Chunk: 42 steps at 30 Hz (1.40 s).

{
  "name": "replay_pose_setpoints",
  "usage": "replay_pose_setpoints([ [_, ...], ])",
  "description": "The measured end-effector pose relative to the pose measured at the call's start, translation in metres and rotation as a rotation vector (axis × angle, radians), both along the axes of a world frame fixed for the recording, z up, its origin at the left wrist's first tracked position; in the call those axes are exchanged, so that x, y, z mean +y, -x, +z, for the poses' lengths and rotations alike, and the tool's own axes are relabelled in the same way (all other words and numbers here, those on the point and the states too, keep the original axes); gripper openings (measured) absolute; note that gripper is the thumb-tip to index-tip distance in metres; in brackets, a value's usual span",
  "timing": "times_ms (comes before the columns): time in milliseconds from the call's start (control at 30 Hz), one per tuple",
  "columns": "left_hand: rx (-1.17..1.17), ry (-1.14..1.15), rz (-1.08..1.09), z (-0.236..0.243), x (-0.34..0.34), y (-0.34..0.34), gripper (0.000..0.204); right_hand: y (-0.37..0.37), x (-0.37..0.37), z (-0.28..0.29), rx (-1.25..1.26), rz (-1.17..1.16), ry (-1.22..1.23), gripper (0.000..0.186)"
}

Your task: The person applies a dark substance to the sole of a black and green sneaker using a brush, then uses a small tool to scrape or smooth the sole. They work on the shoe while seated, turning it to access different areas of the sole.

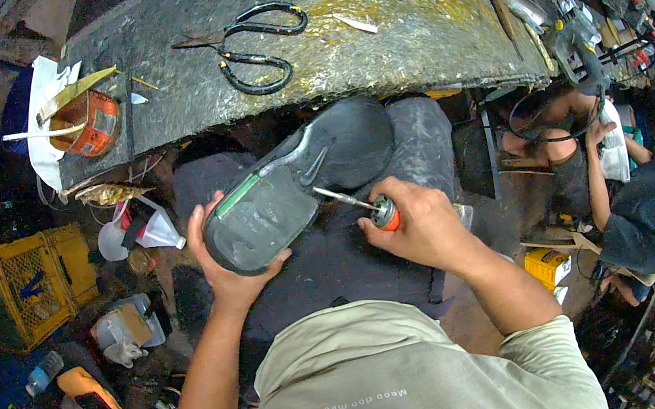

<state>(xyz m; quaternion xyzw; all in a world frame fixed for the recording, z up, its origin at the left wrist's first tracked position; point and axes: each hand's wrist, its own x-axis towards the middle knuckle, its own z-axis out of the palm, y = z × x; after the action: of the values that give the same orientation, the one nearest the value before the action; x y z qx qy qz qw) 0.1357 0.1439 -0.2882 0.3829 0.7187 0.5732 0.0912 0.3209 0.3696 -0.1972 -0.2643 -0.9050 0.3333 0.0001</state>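
My left hand (226, 277) is closed around one end of a dark shoe sole (263, 229), thumb on one edge and fingers on the other. The sole lies slanted above my lap, with a grey panel and a green strip at the held end and a wide black far end. In my right hand (428, 220) is an awl (344, 199) with an orange handle and a metal collar. Its thin shaft points left, with the tip at the sole's middle edge; whether it touches I cannot tell.
A worn bench (178, 99) spans the far side, bearing black-handled scissors (261, 78) and an orange tin (93, 127) at left. A yellow crate (40, 286) stands on the left. At right sits another person (640, 215); a yellow box (546, 264) lies nearby.
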Motion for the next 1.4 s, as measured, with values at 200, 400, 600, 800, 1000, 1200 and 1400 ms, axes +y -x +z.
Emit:
replay_pose_setpoints([
  [200, 0.056, 0.139, 0.093, 0.010, -0.005, 0.003, 0.129, -0.006, 0.004, -0.001, 0.058, -0.134, 0.025, 0.033],
  [400, -0.007, 0.181, 0.185, 0.007, -0.007, 0.007, 0.122, -0.014, 0.008, 0.003, 0.037, -0.165, 0.072, 0.034],
  [600, -0.023, 0.161, 0.180, 0.007, -0.006, 0.007, 0.121, -0.017, 0.008, -0.002, 0.135, -0.152, 0.069, 0.035],
  [800, -0.065, 0.131, 0.183, 0.003, -0.007, 0.006, 0.121, -0.017, 0.006, -0.005, 0.131, -0.129, 0.060, 0.035],
  [1000, -0.092, 0.112, 0.170, 0.007, -0.004, 0.006, 0.123, -0.017, 0.004, -0.001, 0.101, -0.125, 0.037, 0.036],
  [1200, -0.393, -0.140, 0.095, 0.011, 0.000, 0.003, 0.136, -0.020, 0.000, 0.007, 0.050, -0.133, 0.059, 0.038],
  [1400, -0.141, -0.030, 0.083, 0.014, -0.004, 0.022, 0.133, -0.017, -0.005, 0.012, 0.014, -0.126, 0.047, 0.039],
])
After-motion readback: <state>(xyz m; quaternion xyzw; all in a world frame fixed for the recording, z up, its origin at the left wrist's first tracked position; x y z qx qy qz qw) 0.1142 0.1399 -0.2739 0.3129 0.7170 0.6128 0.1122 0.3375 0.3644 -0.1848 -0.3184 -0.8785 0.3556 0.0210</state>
